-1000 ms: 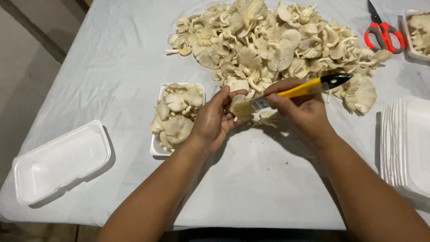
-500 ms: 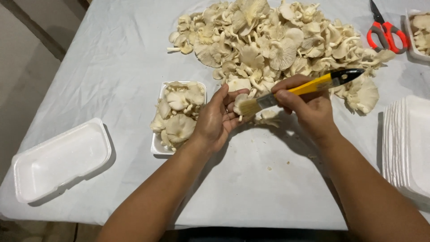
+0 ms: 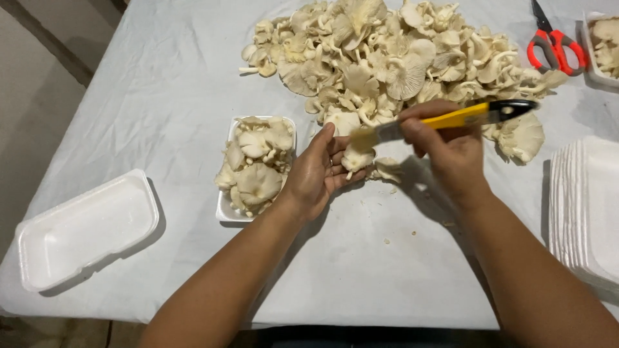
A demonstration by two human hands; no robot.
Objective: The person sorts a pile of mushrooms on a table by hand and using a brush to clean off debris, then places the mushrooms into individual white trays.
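left hand (image 3: 319, 171) cups mushroom (image 3: 356, 156) — knife (image 3: 451, 120) seemingly touching

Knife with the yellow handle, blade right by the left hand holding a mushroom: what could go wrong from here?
1. The knife in the right hand has its blurred blade close to the left hand holding the mushroom; a slip could nick the fingers.
2. The filled tray is heaped above its rim, so pieces could tumble onto the tablecloth.
3. Trimmings lie scattered near the loose mushroom pile and might get mixed in.
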